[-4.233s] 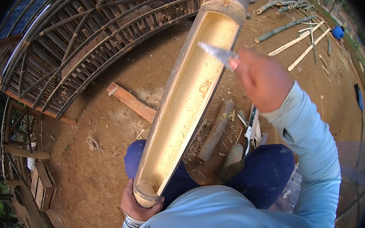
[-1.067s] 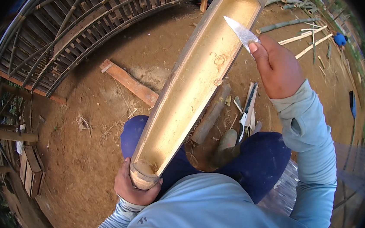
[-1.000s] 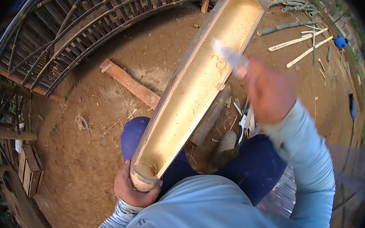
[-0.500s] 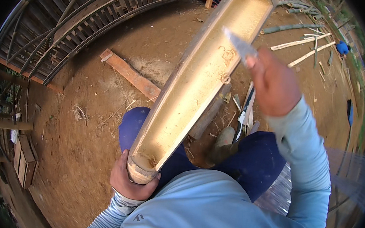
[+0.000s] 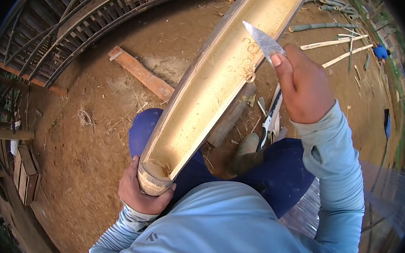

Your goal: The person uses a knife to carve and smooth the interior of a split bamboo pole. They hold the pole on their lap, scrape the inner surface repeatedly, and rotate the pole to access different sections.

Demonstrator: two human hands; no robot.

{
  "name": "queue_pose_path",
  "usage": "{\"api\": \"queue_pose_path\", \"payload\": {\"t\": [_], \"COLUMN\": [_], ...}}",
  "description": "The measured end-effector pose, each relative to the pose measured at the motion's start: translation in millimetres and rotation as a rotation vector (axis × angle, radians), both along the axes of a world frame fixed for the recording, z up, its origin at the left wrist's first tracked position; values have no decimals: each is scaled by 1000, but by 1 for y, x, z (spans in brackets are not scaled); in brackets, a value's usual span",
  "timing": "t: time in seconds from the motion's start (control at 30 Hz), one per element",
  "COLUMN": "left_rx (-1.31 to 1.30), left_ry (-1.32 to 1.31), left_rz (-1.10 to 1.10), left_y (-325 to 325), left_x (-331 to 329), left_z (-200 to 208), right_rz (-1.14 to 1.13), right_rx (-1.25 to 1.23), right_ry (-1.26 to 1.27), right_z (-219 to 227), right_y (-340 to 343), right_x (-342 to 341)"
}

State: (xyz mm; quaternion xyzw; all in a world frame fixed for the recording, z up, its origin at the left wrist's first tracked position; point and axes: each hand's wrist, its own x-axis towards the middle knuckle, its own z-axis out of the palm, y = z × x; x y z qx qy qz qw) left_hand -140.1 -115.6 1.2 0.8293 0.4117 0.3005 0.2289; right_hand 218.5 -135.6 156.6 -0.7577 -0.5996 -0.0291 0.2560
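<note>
The right hand grips the pointed blade (image 5: 263, 39) over the bamboo trough (image 5: 199, 107) slanting past the left knee (image 5: 143, 125), left hand (image 5: 140, 191) cupping its near end, bracing that should favour light strokes.

We see an open-sided bamboo tube (image 5: 200, 102), pale inside, slanting up-right; a pointed metal blade (image 5: 264, 41) crosses its right edge.

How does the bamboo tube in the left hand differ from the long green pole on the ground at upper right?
The bamboo tube is cut open lengthwise, baring its pale hollow; the green bamboo pole looks uncut along its side. The tube's near end is in the left hand, while the pole lies on the ground. Both are long and rounded outside.
</note>
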Motion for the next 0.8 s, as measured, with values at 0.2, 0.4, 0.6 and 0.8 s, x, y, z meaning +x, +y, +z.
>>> {"api": "queue_pose_path", "payload": {"t": [0.2, 0.4, 0.6, 0.8], "left_rx": [38, 48, 53, 22], "left_ry": [-9, 5, 15, 46], "left_rz": [5, -17, -4, 18], "left_y": [0, 1, 1, 1], "left_x": [3, 2, -1, -1], "left_z": [-5, -4, -4, 2], "right_rz": [102, 118, 42, 94], "right_rx": [-71, -113, -136, -196], "right_ry": [-6, 24, 18, 8], "right_z": [-14, -38, -21, -27], "right_y": [-17, -31, -20, -20], "right_x": [-22, -50, -44, -46]}}
